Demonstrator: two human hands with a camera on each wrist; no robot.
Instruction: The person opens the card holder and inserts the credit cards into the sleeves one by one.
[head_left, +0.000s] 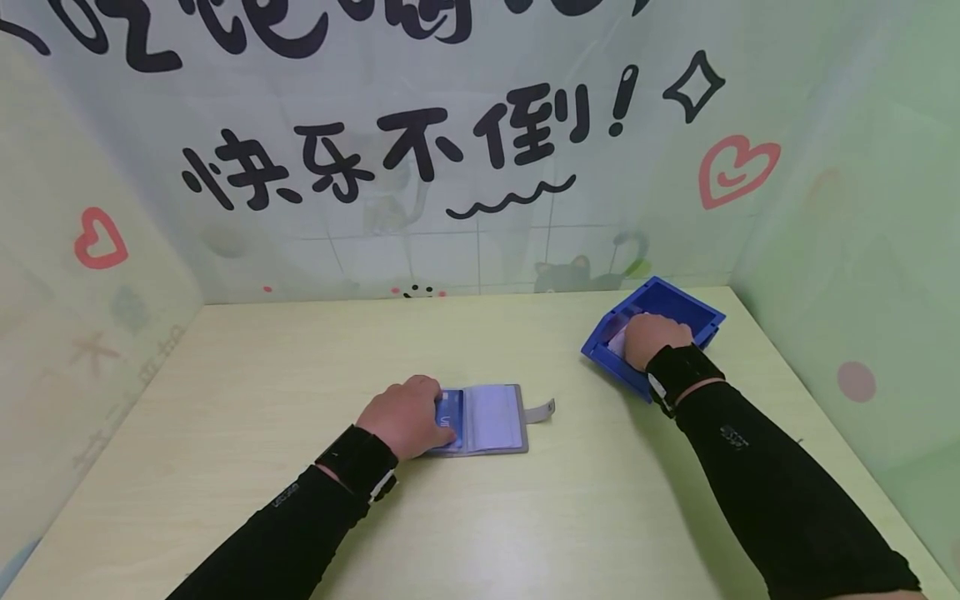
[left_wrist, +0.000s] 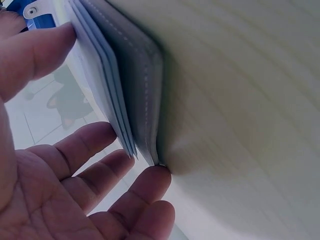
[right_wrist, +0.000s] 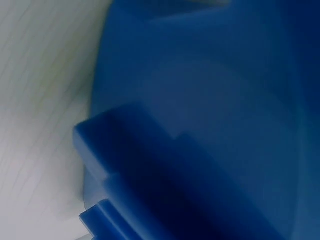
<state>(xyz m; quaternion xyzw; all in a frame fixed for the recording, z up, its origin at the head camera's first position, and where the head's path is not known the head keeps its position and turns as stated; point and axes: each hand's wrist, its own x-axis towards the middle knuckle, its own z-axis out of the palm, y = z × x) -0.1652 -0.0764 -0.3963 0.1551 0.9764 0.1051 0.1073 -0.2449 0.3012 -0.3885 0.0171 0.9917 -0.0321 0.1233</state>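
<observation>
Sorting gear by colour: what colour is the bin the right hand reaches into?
Blue bin, clearest in the head view.

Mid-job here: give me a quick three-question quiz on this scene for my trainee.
1. True or false: the card holder lies open on the table.
2. Which hand reaches into the blue bin? A) left hand B) right hand C) neither
3. Fill in: the left hand rests on the holder's ____ page, over a blue card.

Key
1. True; its grey strap sticks out to the right.
2. B; the right hand is in the bin, and what its fingers are doing is hidden.
3. Left; in the left wrist view the fingers lie straight along the sleeves.
</observation>
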